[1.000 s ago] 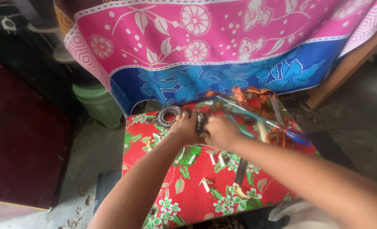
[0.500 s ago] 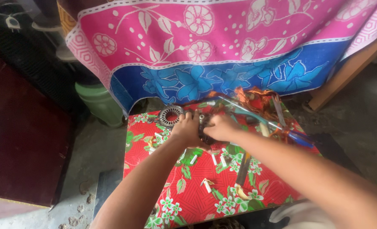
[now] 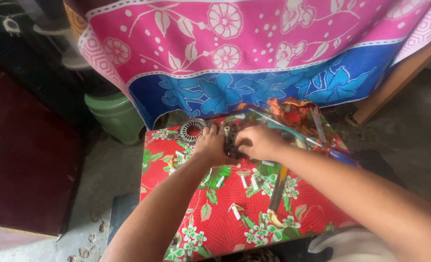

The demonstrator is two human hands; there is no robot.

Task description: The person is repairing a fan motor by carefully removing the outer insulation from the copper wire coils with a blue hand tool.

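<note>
Dark metal motor part (image 3: pixel 231 140) is sitting at the far side of the red floral table (image 3: pixel 317 204), both hands closing around it: left hand (image 3: pixel 212 145) cupping its side, right hand (image 3: pixel 255 142) gripping over the top. A 2nd ring-shaped stator (image 3: pixel 192 130) is lying just beside. Tangled copper wire (image 3: pixel 285 110) nearby could be snagging fingers, and small white sleeves (image 3: pixel 244 181) risk getting swept off.

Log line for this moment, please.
left hand: on dark metal part | right hand: on same part | surface: red flowered cloth | nearby: ring-shaped metal piece
</note>
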